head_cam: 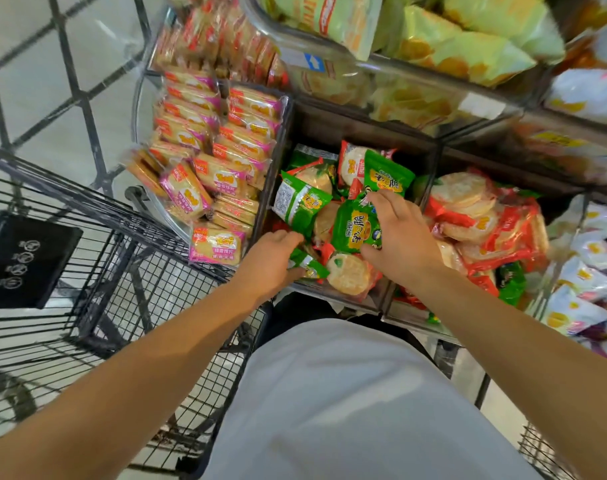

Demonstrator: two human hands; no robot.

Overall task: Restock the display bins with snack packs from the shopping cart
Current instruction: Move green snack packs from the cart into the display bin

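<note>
Right hand grips a green pack from above, over the middle bin. Left hand pinches another green pack at the bin's near-left edge. Wire cart stands left; pink packs fill the left bin.

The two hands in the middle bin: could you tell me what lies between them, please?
In the head view, a green snack pack gripped by the right hand and a round cracker pack lie between it and the left hand.

Pale tiled floor beneath a black diagonal lattice. White garment (the person's own) fills the lower foreground.
</note>
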